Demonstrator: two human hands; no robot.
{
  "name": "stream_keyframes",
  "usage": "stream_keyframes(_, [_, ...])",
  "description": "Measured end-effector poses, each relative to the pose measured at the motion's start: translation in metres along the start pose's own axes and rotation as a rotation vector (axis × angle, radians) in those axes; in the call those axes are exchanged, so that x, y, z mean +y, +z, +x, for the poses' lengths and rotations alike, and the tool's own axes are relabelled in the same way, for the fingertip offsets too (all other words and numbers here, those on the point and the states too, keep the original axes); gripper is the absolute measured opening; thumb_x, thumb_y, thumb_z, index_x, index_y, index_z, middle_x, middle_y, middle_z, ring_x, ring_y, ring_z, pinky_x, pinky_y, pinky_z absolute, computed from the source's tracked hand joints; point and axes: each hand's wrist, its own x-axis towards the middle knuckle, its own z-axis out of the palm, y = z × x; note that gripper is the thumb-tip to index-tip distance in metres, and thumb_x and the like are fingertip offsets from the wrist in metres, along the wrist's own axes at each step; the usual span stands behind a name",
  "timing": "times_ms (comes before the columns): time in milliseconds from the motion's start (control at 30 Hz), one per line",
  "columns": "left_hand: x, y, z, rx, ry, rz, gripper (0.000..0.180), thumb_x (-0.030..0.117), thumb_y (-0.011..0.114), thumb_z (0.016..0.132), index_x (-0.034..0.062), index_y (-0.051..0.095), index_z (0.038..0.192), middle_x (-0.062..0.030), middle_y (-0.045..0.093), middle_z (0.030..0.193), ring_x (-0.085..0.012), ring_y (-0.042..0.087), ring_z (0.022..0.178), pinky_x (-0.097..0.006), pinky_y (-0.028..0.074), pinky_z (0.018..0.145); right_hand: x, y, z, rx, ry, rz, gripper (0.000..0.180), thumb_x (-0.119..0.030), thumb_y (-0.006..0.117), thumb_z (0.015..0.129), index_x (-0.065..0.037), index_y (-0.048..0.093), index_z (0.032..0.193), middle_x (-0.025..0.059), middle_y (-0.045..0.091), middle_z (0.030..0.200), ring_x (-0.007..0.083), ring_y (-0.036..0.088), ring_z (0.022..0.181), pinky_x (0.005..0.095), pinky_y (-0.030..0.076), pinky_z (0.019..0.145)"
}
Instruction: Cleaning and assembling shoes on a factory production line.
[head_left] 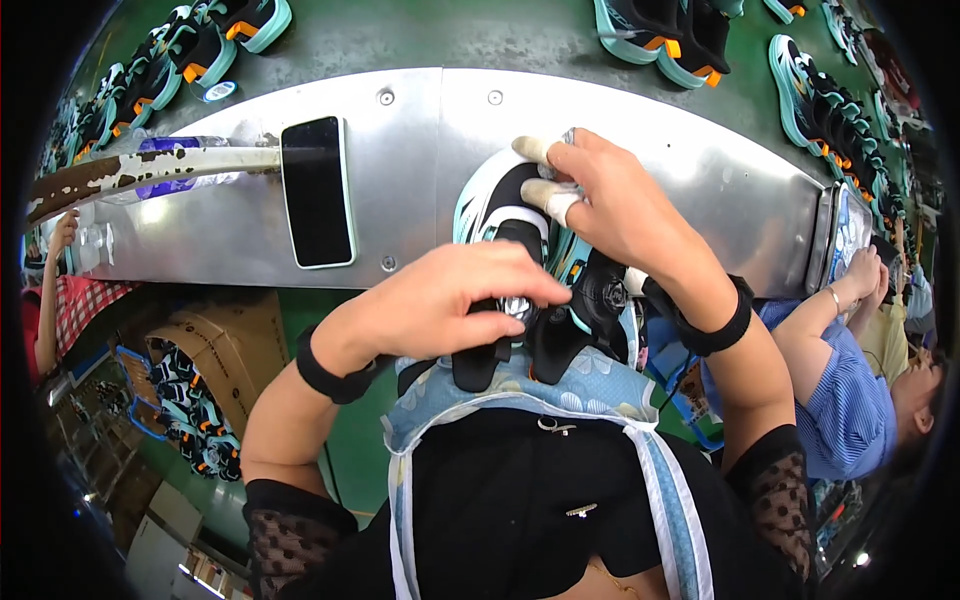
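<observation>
A pair of black, white and teal shoes lies in front of me, toes on the metal bench and heels against my apron. My left hand [460, 300] curls over the left shoe [490, 196], thumb and forefinger on either side of a shiny round part at its tongue. Over the toe end of the right shoe [603, 290] reaches my right hand [600, 195], fingers bent. Two of its fingertips wear pale covers and press near the left shoe's toe. A small silvery thing shows by its knuckles; its kind is unclear.
A phone [319, 192] lies on the metal bench [400, 120], left of the shoes, beside a rusty pole [150, 172]. Beyond runs a green surface with rows of shoes [205, 50]. A cardboard box [235, 350] stands lower left. Another person [840, 390] works at right.
</observation>
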Motion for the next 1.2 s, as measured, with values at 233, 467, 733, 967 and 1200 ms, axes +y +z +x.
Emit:
stream_keyframes(233, [0.008, 0.012, -0.02, 0.41, -0.048, 0.378, 0.035, 0.016, 0.079, 0.075, 0.0059, 0.065, 0.106, -0.0095, 0.063, 0.121, -0.0325, 0.05, 0.13, -0.044, 0.04, 0.101, 0.007, 0.004, 0.001, 0.021, -0.014, 0.001, 0.042, -0.016, 0.071, 0.086, -0.009, 0.063, 0.126, 0.0158, 0.056, 0.088, 0.0331, 0.057, 0.079, 0.0402, 0.047, 0.069])
stream_keyframes(467, [0.001, -0.016, 0.0, -0.116, 0.138, 0.271, 0.031, 0.021, 0.074, 0.081, 0.0067, 0.067, 0.108, -0.003, 0.066, 0.116, -0.0299, 0.043, 0.137, -0.045, 0.034, 0.1, -0.003, 0.0, -0.001, 0.014, -0.062, -0.029, 0.041, -0.016, 0.071, 0.085, -0.01, 0.064, 0.125, 0.0152, 0.056, 0.084, 0.0327, 0.057, 0.077, 0.0398, 0.047, 0.069])
stream_keyframes(733, [-0.006, 0.05, -0.047, 0.514, -0.164, 0.224, 0.108, 0.044, 0.089, 0.061, 0.0052, 0.037, 0.148, -0.0203, 0.032, 0.153, -0.0421, 0.025, 0.144, -0.051, 0.023, 0.116, -0.063, -0.004, -0.05, -0.11, -0.003, 0.223, 0.037, -0.016, 0.08, 0.078, -0.01, 0.066, 0.111, 0.0085, 0.054, 0.084, 0.0173, 0.058, 0.074, 0.0303, 0.049, 0.064])
stream_keyframes(967, [-0.014, 0.061, -0.037, 0.615, -0.14, 0.308, 0.09, 0.021, 0.084, 0.063, 0.0022, 0.044, 0.141, -0.0161, 0.038, 0.151, -0.0343, 0.038, 0.139, -0.043, 0.032, 0.114, -0.074, 0.021, -0.046, -0.127, -0.031, 0.349, 0.036, -0.004, 0.075, 0.071, -0.002, 0.057, 0.102, 0.0089, 0.049, 0.09, 0.0197, 0.058, 0.07, 0.0312, 0.05, 0.063])
stream_keyframes(1200, [-0.018, 0.066, -0.037, 0.618, -0.132, 0.329, 0.091, 0.023, 0.084, 0.064, 0.0094, 0.044, 0.144, -0.0135, 0.038, 0.15, -0.0366, 0.034, 0.14, -0.049, 0.03, 0.112, -0.059, 0.001, -0.055, -0.186, -0.246, 0.235, 0.048, -0.004, 0.075, 0.077, -0.005, 0.058, 0.122, 0.0144, 0.055, 0.101, 0.0315, 0.057, 0.092, 0.0406, 0.048, 0.082])
